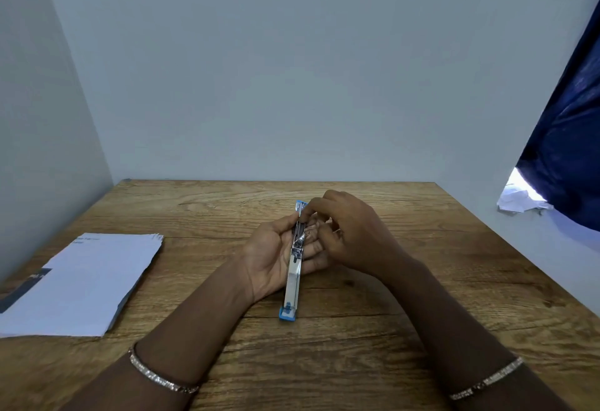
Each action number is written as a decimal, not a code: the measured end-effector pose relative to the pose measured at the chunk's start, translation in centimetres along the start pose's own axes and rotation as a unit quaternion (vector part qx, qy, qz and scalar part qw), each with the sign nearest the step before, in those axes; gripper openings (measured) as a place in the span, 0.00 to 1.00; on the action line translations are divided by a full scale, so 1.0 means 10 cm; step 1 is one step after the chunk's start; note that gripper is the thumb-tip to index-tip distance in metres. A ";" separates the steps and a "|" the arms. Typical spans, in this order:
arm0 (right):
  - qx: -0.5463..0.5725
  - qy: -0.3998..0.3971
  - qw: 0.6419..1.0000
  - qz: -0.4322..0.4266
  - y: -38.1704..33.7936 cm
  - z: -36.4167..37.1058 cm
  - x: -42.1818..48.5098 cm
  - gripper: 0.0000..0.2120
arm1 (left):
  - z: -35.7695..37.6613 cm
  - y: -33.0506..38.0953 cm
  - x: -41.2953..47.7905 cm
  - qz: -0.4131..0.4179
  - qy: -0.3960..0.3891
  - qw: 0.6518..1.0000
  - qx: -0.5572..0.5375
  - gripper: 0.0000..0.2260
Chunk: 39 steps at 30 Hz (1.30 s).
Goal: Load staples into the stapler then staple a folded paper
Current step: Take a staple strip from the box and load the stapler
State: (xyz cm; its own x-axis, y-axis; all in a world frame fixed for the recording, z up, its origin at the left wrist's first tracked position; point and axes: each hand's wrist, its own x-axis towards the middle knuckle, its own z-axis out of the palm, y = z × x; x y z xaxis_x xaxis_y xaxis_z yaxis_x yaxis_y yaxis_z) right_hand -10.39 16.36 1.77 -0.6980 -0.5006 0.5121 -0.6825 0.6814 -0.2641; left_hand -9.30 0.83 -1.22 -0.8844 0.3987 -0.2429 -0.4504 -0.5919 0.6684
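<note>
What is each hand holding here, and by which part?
The left hand cradles and grips the opened stapler around its middle; the right hand pinches its far end.

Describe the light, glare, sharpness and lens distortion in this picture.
Head view: soft, cool, even light, only faint shadows on the table; small glints on the metal of the stapler; a blown-out white patch at the right, beside the dark cloth; the wide lens makes the walls lean and the table edges splay; the print on the paper is too blurred to read.
</note>
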 end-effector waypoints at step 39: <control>0.217 -0.001 0.975 0.056 0.06 -0.04 0.04 0.12 | 0.07 0.02 -0.01 0.013 0.040 0.999 -0.011 0.16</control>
State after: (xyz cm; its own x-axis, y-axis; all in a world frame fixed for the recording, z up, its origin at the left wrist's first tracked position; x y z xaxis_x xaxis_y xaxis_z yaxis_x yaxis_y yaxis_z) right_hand -11.02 16.79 2.19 -0.7732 -0.4376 0.4591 -0.6296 0.4423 -0.6387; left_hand -9.18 1.21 -0.58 -0.9024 0.3258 -0.2819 -0.4289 -0.6171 0.6598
